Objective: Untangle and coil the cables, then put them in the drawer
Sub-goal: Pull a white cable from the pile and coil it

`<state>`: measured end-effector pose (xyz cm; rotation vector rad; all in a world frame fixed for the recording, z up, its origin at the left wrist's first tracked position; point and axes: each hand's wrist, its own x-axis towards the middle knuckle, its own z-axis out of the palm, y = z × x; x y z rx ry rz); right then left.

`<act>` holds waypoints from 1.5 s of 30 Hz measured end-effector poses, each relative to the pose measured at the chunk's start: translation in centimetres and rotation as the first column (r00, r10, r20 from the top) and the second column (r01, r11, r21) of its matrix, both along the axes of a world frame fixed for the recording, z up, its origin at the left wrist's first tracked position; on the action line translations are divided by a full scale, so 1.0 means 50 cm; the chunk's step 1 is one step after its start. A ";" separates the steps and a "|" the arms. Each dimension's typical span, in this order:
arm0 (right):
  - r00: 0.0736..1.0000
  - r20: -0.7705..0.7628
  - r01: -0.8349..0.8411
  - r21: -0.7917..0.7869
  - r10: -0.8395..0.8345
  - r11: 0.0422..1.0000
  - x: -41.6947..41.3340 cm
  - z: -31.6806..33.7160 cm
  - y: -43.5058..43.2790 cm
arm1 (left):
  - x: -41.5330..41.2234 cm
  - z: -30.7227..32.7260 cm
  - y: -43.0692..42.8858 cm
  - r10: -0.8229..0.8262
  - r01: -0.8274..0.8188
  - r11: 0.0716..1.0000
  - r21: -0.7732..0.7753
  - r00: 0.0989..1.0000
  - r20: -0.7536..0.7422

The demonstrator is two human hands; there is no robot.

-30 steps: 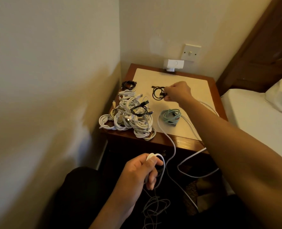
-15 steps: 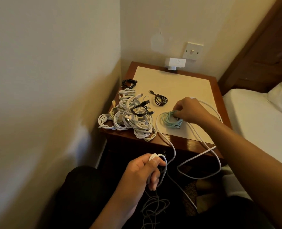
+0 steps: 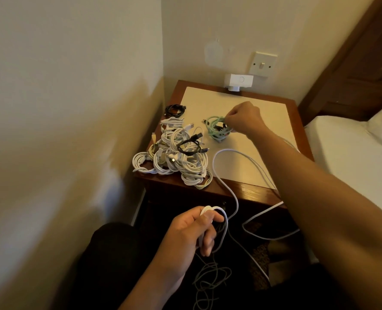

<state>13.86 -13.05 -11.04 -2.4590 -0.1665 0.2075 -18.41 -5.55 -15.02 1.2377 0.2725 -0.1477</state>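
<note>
My left hand [image 3: 194, 231] is low in front of the nightstand [image 3: 248, 193] and grips loops of a long white cable [image 3: 227, 186]. This cable runs up over the table's front edge and curves across the top. My right hand [image 3: 244, 119] reaches over the table and pinches a teal coiled cable [image 3: 215, 130]; dark cable shows inside the coil. A tangled pile of white cables [image 3: 174, 159] with a black cable [image 3: 188, 146] on top lies at the table's left side. Behind it sits a small black coil [image 3: 175, 109].
A wall runs close along the left. A bed [image 3: 351, 153] lies to the right. A white plug adapter [image 3: 238, 81] and a wall switch [image 3: 262, 63] are at the back. Thin grey cable [image 3: 210, 278] hangs tangled below my left hand. The nightstand's front is in dark shadow.
My right hand let go of a small black coil, took the teal coil near the front of the table and carried it back to where that black coil lay. My left hand stayed put.
</note>
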 end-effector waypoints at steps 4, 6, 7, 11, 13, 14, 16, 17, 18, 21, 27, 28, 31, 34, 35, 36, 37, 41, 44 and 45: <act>0.992 0.124 0.025 -0.018 -0.022 1.000 -0.035 -0.023 -0.015 | -0.007 0.000 0.012 0.015 -0.014 1.000 0.005 1.000 -0.017; 0.975 0.224 -0.012 0.011 0.009 1.000 -0.093 -0.015 -0.044 | -0.008 0.002 0.011 0.012 -0.012 1.000 0.005 1.000 -0.016; 0.972 0.233 -0.049 0.013 0.045 0.999 -0.127 -0.016 -0.064 | -0.008 0.005 0.009 0.009 -0.009 1.000 0.005 1.000 -0.011; 0.957 -0.049 -0.291 -0.190 0.287 0.937 -0.267 -0.051 -0.134 | -0.013 0.023 -0.013 0.005 -0.005 1.000 -0.017 1.000 0.024; 0.952 -0.048 -0.306 -0.229 0.303 0.924 -0.291 -0.079 -0.152 | -0.022 0.034 -0.024 -0.011 0.011 1.000 -0.001 0.999 0.031; 0.958 -0.020 -0.282 -0.245 0.286 0.928 -0.293 -0.089 -0.161 | -0.026 0.040 -0.028 -0.016 0.015 1.000 0.008 0.999 0.041; 0.981 0.016 -0.183 -0.248 0.192 0.951 -0.280 -0.099 -0.189 | -0.033 0.057 -0.030 -0.023 0.021 0.999 0.026 0.997 0.079; 0.993 0.015 -0.114 -0.225 0.121 0.968 -0.272 -0.099 -0.213 | -0.035 0.067 -0.029 -0.026 0.023 0.999 0.033 0.994 0.102; 0.999 0.008 -0.040 -0.204 0.043 0.978 -0.264 -0.097 -0.244 | -0.038 0.078 -0.025 -0.027 0.022 0.999 0.040 0.992 0.125; 0.989 0.043 0.150 -0.246 -0.144 0.958 -0.253 -0.088 -0.347 | -0.042 0.109 -0.009 -0.014 0.004 0.998 0.055 0.983 0.181; 0.992 0.034 0.130 -0.276 -0.125 0.952 -0.268 -0.078 -0.431 | -0.040 0.155 -0.026 -0.063 0.048 0.996 0.073 0.973 0.223; 0.994 0.045 0.108 -0.270 -0.100 0.957 -0.276 -0.065 -0.427 | -0.038 0.166 -0.032 -0.086 0.071 0.995 0.071 0.970 0.227; 0.989 0.133 -0.063 -0.062 0.070 0.996 -0.327 0.013 -0.392 | -0.029 0.210 -0.042 -0.177 0.159 0.983 0.091 0.954 0.242; 0.919 -0.034 -0.327 0.493 0.393 0.806 -0.433 0.124 -0.322 | -0.013 0.260 -0.054 -0.249 0.203 0.960 0.191 0.931 0.266; 0.874 -0.039 -0.368 0.599 0.485 0.711 -0.461 0.149 -0.305 | -0.004 0.278 -0.057 -0.258 0.199 0.955 0.220 0.923 0.284; 0.849 -0.012 -0.391 0.658 0.528 0.643 -0.482 0.165 -0.296 | 0.004 0.296 -0.056 -0.255 0.190 0.955 0.229 0.918 0.304; 0.851 0.030 -0.399 0.684 0.524 0.610 -0.493 0.171 -0.296 | 0.013 0.315 -0.049 -0.240 0.177 0.961 0.212 0.916 0.321; 0.936 0.095 -0.323 0.619 0.340 0.716 -0.473 0.149 -0.358 | 0.041 0.387 0.044 -0.142 0.091 0.978 0.186 0.948 0.285; 0.984 0.098 -0.178 0.436 0.149 0.882 -0.442 0.102 -0.432 | 0.043 0.410 0.116 -0.080 0.039 0.981 0.191 0.974 0.213; 0.993 0.089 -0.101 0.382 0.072 0.919 -0.432 0.079 -0.456 | 0.042 0.413 0.135 -0.046 0.012 0.987 0.159 0.977 0.209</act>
